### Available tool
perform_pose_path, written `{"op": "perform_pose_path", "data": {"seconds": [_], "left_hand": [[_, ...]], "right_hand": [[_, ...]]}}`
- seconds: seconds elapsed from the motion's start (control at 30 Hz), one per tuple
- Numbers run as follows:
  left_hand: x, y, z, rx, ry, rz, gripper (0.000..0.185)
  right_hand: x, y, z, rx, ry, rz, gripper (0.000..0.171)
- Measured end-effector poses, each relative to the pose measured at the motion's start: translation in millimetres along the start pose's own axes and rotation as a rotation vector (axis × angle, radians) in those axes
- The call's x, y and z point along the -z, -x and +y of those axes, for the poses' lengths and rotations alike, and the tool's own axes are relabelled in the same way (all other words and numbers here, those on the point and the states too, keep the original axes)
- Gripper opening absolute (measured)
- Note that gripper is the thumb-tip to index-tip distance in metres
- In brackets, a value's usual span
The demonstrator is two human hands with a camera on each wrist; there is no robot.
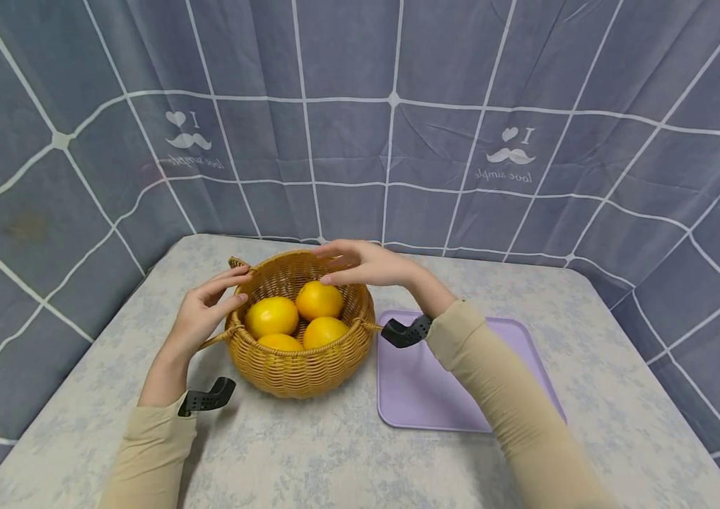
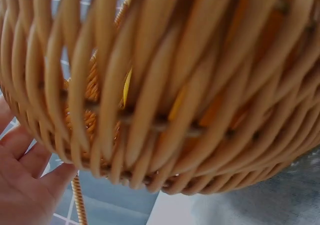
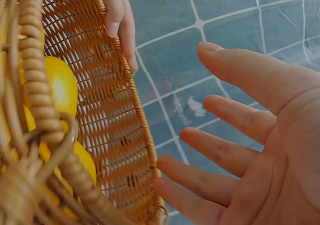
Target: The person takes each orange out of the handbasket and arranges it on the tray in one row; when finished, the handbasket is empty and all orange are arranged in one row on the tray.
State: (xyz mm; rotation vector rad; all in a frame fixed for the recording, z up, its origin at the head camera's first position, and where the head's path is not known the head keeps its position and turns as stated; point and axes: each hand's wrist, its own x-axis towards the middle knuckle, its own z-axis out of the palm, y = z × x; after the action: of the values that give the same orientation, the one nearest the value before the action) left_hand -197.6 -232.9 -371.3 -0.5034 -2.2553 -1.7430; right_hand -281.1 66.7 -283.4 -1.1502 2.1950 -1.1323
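Note:
A round wicker basket (image 1: 299, 371) stands on the table and holds several yellow-orange fruits (image 1: 318, 300). My left hand (image 1: 226, 291) is at the basket's left rim, fingers fairly straight, fingertips (image 3: 117, 20) lying over the rim edge. In the left wrist view the palm (image 2: 25, 185) sits just beside the woven wall (image 2: 175, 85). My right hand (image 1: 350, 265) hovers over the far rim with nothing in it. Its fingers (image 3: 225, 152) are spread and straight next to the basket's rim (image 3: 135, 100), and a fruit (image 3: 60, 85) shows inside.
A flat lilac tray (image 1: 424, 396) lies on the table just right of the basket, partly under my right forearm. The pale patterned tabletop (image 1: 334, 459) is bounded at the back and sides by a blue-grey checked curtain (image 1: 347, 141).

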Motion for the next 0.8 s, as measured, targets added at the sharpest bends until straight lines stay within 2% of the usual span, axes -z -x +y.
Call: {"op": "perform_pose_path", "data": {"seconds": [0.3, 0.47, 0.8], "left_hand": [[-0.5, 0.9, -2.9, 0.011, -0.023, 0.019, 0.033], [-2.1, 1.3, -6.4, 0.009, -0.004, 0.025, 0.032], [-1.3, 2.0, -5.0, 0.025, -0.022, 0.016, 0.034]], "right_hand": [[-8.5, -36.2, 8.2, -0.070, -0.021, -0.094, 0.058], [-12.8, -51.8, 13.8, -0.103, -0.011, -0.145, 0.060], [-23.1, -70.8, 24.8, -0.122, -0.004, -0.268, 0.066]]}}
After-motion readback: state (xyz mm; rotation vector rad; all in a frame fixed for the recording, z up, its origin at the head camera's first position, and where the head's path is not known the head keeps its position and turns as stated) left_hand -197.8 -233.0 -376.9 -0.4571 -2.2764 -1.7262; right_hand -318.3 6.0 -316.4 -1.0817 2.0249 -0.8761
